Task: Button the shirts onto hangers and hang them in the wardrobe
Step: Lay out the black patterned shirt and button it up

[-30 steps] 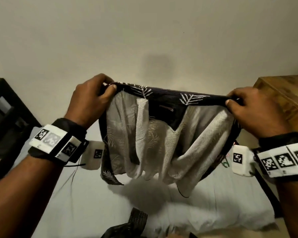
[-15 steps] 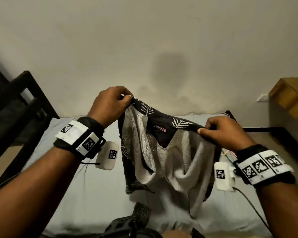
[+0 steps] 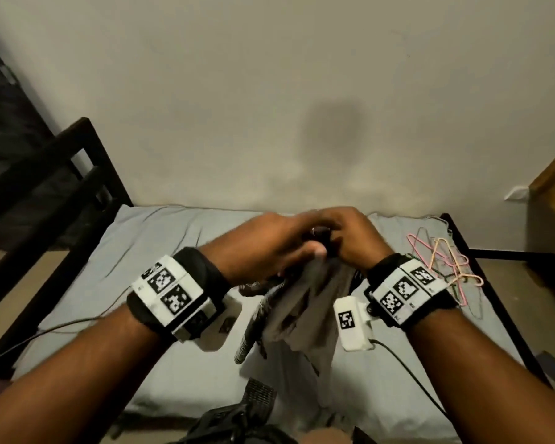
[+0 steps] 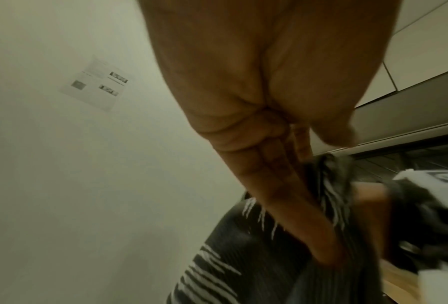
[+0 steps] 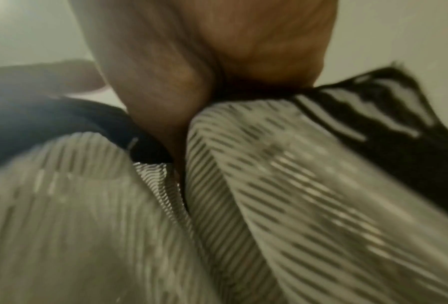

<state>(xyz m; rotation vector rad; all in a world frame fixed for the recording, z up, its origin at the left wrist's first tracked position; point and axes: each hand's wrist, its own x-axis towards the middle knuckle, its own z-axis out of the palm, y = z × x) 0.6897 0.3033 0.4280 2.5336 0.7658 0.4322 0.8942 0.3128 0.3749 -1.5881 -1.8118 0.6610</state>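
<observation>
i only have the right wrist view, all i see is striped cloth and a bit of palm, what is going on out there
Observer: Both hands meet above the bed; the left hand and right hand bunch the top of the shirt together.
Operator: is it on a hanger yet
Observer: No hanger shows in the shirt. The hangers lie in a tangle on the bed, beside the right wrist.
Operator: is the shirt resting on the bed
Observer: Its upper part is held up; whether the lower end touches the sheet, I cannot tell.
</observation>
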